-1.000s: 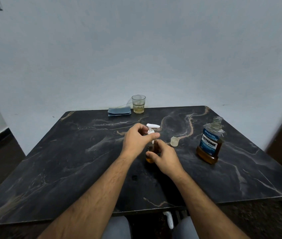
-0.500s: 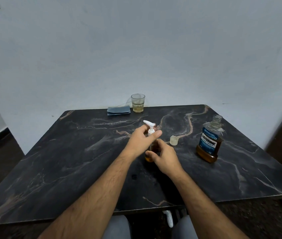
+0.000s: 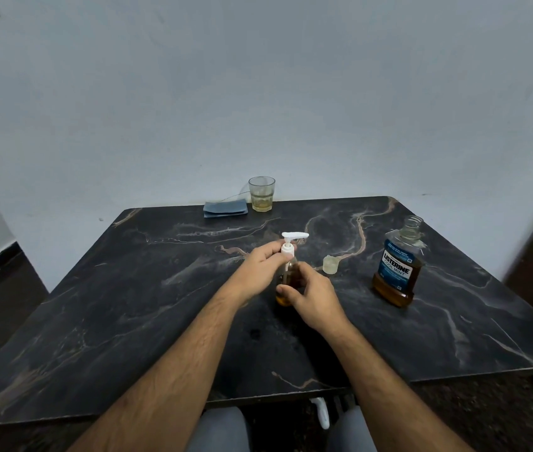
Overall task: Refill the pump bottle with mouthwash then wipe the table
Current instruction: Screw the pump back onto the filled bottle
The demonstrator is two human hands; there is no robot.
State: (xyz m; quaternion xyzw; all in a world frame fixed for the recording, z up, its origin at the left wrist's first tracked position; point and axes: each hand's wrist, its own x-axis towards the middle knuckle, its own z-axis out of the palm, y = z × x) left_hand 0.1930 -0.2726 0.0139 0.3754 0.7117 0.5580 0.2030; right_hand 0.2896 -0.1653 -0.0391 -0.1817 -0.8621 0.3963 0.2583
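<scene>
At the middle of a dark marble-patterned table (image 3: 128, 305), a seated person works on a small pump bottle (image 3: 286, 288) that stands upright and holds amber liquid. The left hand (image 3: 258, 269) pinches the white pump collar (image 3: 287, 251) between thumb and fingers, fingertips closed on it, with the pump's white spout (image 3: 295, 235) pointing right above the knuckles. The right hand (image 3: 315, 296) is wrapped around the bottle's body, fingers curled tight against it; whether the collar is fully seated on the neck cannot be told, since the hands cover the join.

Just right of the hands, a small translucent cap (image 3: 330, 264) rests on the tabletop, apart from both the pump bottle and the larger bottle. Further right stands a Listerine Cool Mint mouthwash bottle (image 3: 398, 265), upright, its neck open, with amber liquid filling only its lower part below the blue label.

Along the far edge, close to the pale wall (image 3: 258, 93), a folded blue-grey cloth (image 3: 225, 208) lies flat. Touching or just beside its right end is a clear drinking glass (image 3: 261, 194) with a little yellowish liquid in the bottom. Both sit well apart from the hands. Bare forearms reach in from the near edge, and grey-clad knees show below the table's rim.
</scene>
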